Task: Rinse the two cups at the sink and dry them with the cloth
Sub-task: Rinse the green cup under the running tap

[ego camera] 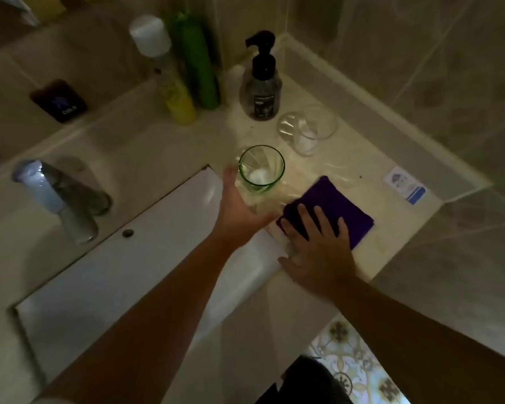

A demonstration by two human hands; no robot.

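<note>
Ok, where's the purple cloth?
In the head view, the purple cloth lies on the counter right of the sink, just right of the green cup, with the right hand resting flat on it.

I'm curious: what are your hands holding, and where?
The left hand grips the green cup round its lower side. The right hand lies flat on the purple cloth, gripping nothing.

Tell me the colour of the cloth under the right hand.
Dark purple, plain with no pattern; the cloth shows best in the head view.

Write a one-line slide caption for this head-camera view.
Left hand holds the green cup beside the sink; right hand rests flat on the purple cloth.
</note>
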